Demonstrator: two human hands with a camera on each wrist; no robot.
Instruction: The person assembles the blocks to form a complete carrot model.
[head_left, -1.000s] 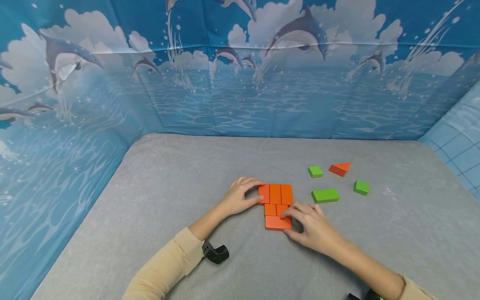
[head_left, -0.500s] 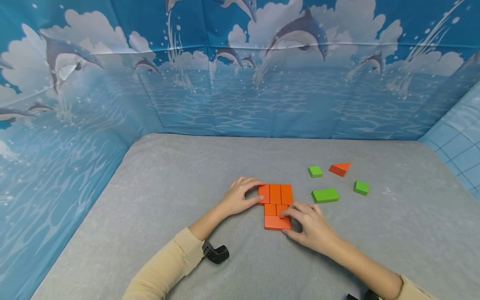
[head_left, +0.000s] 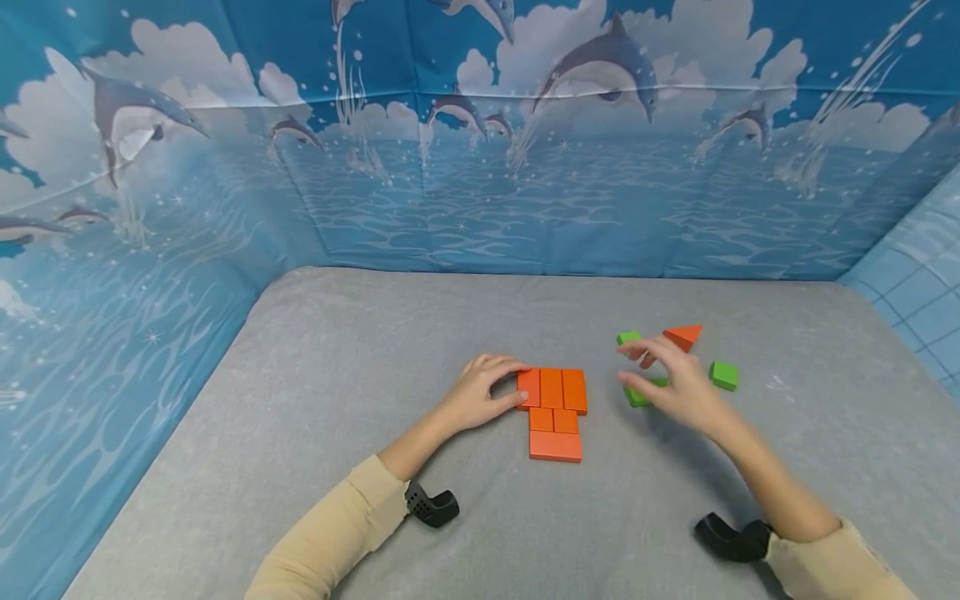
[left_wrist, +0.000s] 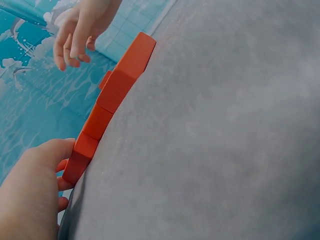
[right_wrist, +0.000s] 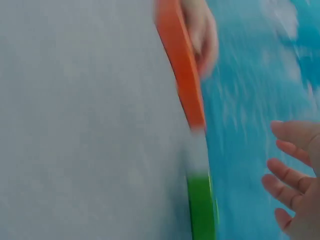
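Note:
Orange blocks lie flat in a close-set group, with three upright ones in the far row. My left hand (head_left: 476,392) holds the leftmost orange block (head_left: 529,385) between thumb and fingers, at its near and far ends. Below that row come two small orange blocks (head_left: 553,420), then a wide orange block (head_left: 555,447) at the near end. My right hand (head_left: 678,383) hovers with fingers spread and nothing in them, partly covering a long green block (head_left: 637,397). The right wrist view is blurred, with the right hand (right_wrist: 295,185) apart from a green block (right_wrist: 201,210).
Around the right hand lie a small green block (head_left: 628,337), an orange triangular block (head_left: 684,336) and another green block (head_left: 724,375). Grey cloth (head_left: 360,333) covers the table. A dolphin-print curtain (head_left: 480,208) rises behind and at the sides.
My right hand has let go of the wide near orange block, which shifted slightly left, and has moved up and right over the green blocks. The left hand stays in place.

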